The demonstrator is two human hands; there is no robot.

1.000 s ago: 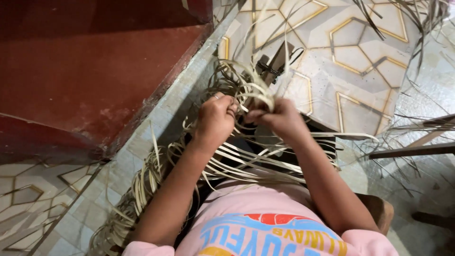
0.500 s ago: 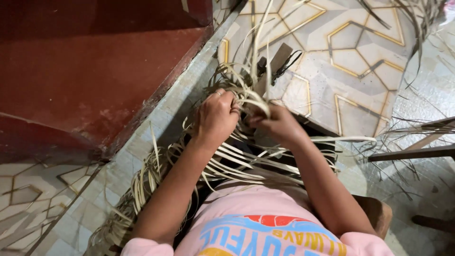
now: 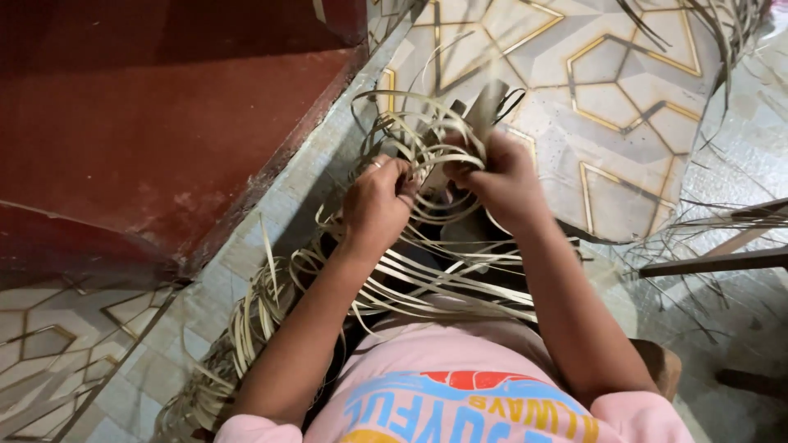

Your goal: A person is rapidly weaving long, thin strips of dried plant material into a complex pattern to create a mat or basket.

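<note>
1. Nearest the camera, at 6 o'clock, the person's pink shirt (image 3: 460,385) with its coloured print fills the bottom edge, and both bare forearms reach away from it toward the centre.
2. The left forearm rises from 7 o'clock toward 12, ending in the left hand (image 3: 376,201), knuckles up, wrist straight, a ring on one finger. Its fingers are curled and pressed together around a bunch of pale strips (image 3: 427,152).
3. The right forearm rises from 5 o'clock and leans inward, ending in the right hand (image 3: 502,182), back up, wrist bent a little toward the left hand. Its thumb and fingers pinch the same strips; the fingertips are hidden under them.
4. The two hands sit just beside each other, with the strips looping up between and above them toward 12 o'clock in thin curved arcs.
5. Below the hands, long flat strips run across the lap from 9 to 3 o'clock, and more lie piled on the floor toward 7 o'clock (image 3: 246,328).
6. Just beyond the loops, at 12 o'clock, a dark tool with a looped cord (image 3: 492,107) lies on the tiled floor (image 3: 624,90), which has gold-lined hexagon shapes.
7. At 10 o'clock a dark red step (image 3: 148,123) meets the floor.
8. At 3 o'clock dark wooden bars (image 3: 722,258) cross the edge, with thin loose strips scattered near them.
</note>
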